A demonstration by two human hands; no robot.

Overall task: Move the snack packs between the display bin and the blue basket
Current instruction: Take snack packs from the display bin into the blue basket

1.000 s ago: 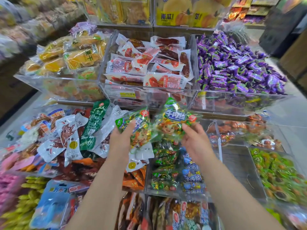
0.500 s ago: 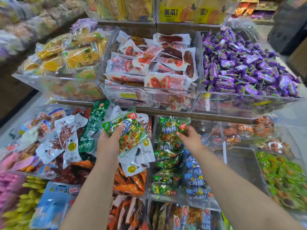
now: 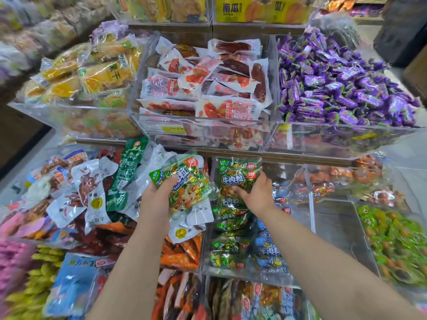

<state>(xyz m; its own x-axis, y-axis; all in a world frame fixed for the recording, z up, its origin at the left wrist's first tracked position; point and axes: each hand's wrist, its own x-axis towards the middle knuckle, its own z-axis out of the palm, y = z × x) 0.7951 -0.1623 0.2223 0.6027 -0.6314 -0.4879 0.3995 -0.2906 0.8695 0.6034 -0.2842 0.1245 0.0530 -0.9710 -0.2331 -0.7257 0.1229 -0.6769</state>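
Left hand (image 3: pixel 159 200) clasped one green foil snack pack (image 3: pixel 184 188), right hand (image 3: pixel 257 195) gripped a second pack (image 3: pixel 234 179) in the clear acrylic bin (image 3: pixel 310 218); slick film risked slippage.

Purple candies (image 3: pixel 342 84) heap at upper right; red sausage packs (image 3: pixel 208 88) fill the upper centre; yellow dried-fruit packs (image 3: pixel 92 72) lie upper left.

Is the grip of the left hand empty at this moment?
No, the left grip holds a green snack pack, with its thumb lying across the front of the pack.
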